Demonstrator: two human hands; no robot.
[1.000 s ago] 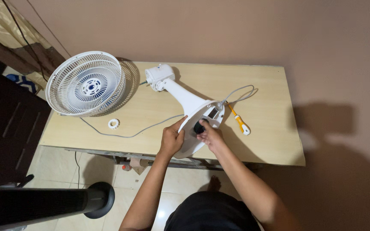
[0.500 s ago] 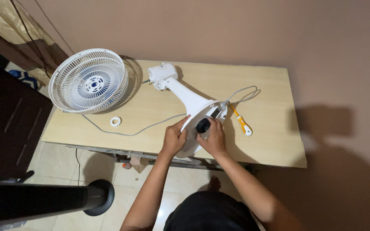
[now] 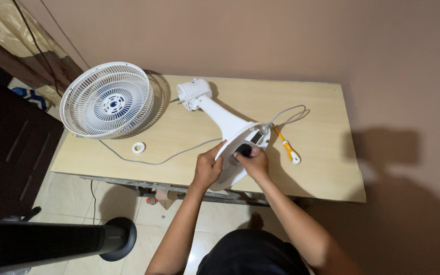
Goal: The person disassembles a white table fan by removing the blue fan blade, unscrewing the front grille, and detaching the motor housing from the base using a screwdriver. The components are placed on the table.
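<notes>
1. White fan grille [image 3: 107, 100] at the table's far left corner, lying like a shallow basket; blue fan blades visible through its ribs, with a round white-and-blue hub at the centre.
2. White fan stand [image 3: 225, 127] lying on its side across the middle of the wooden table [image 3: 322, 168], motor housing [image 3: 193, 93] towards the grille, round base [image 3: 238, 158] tipped up at the near edge with its underside facing the camera.
3. Left hand [image 3: 207, 168] clasping the left rim of the base, fingers curled over the edge, thumb on the underside.
4. Right hand [image 3: 254, 162] pressed against the underside, fingers closed around a black knob [image 3: 242, 150] near the centre of the base.
5. Base thus caught between both hands, directly in front of the body, overhanging the near table edge.
6. Grey power cord [image 3: 148, 161] trailing from under the grille across the tabletop to the base, a second loop curling out behind the base.
7. Yellow-handled screwdriver [image 3: 287, 147] flat on the table just right of the base, near the right hand, untouched.
8. Small white ring nut [image 3: 138, 148] lying alone left of the hands, beside the cord, well apart from them.
9. Black tower fan [image 3: 42, 244] on the tiled floor at lower left.
</notes>
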